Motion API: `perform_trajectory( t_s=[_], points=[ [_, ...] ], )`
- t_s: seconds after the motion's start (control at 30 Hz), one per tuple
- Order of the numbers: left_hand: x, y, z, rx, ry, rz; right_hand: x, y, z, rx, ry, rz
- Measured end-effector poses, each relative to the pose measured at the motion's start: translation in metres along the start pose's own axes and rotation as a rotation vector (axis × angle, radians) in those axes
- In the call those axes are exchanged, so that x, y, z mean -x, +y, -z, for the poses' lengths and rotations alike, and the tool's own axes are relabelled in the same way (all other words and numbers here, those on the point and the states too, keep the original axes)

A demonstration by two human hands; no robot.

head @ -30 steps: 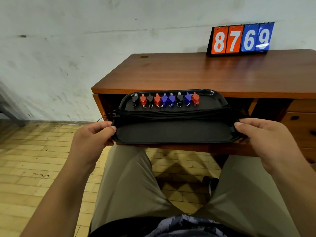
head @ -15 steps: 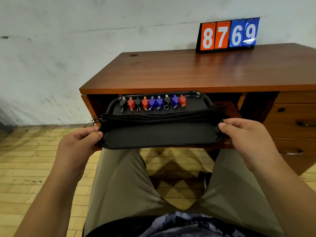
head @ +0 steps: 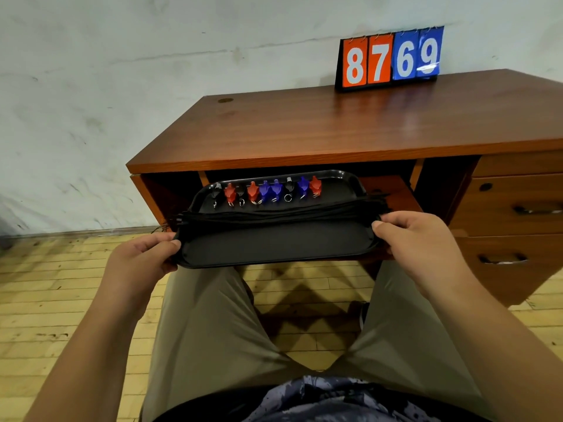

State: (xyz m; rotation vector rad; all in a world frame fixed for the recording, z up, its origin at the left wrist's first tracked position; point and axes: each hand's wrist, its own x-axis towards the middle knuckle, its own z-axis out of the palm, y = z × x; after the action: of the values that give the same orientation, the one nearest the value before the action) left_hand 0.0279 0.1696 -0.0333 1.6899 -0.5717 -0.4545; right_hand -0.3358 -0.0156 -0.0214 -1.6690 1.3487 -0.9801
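Glossy black plastic tray point(head: 353, 181) with matt inner floor, shiny plastic whistles point(head: 265, 190) on metal rings, polished wood desk point(head: 335, 126), rough plaster wall point(head: 122, 71)

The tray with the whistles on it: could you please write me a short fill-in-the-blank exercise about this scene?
1. The left hand and the right hand hold a tray whose colour is ____.
2. The flip scoreboard on the desk reads ____.
3. Among the whistles lined up on the tray, the number of blue ones is ____.

Missing words: black; 8769; three.
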Motion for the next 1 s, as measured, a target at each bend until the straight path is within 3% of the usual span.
perform_trajectory(
  t_s=[0.67,1.0],
  points=[
    [-0.04,0.037,-0.046,-0.549,0.045,-0.118,-0.07,-0.009,-0.024,0.305,-0.03,0.026],
    [-0.058,0.021,-0.065,-0.631,0.007,-0.102,-0.081,0.009,-0.034,0.359,-0.025,0.015]
  ],
)
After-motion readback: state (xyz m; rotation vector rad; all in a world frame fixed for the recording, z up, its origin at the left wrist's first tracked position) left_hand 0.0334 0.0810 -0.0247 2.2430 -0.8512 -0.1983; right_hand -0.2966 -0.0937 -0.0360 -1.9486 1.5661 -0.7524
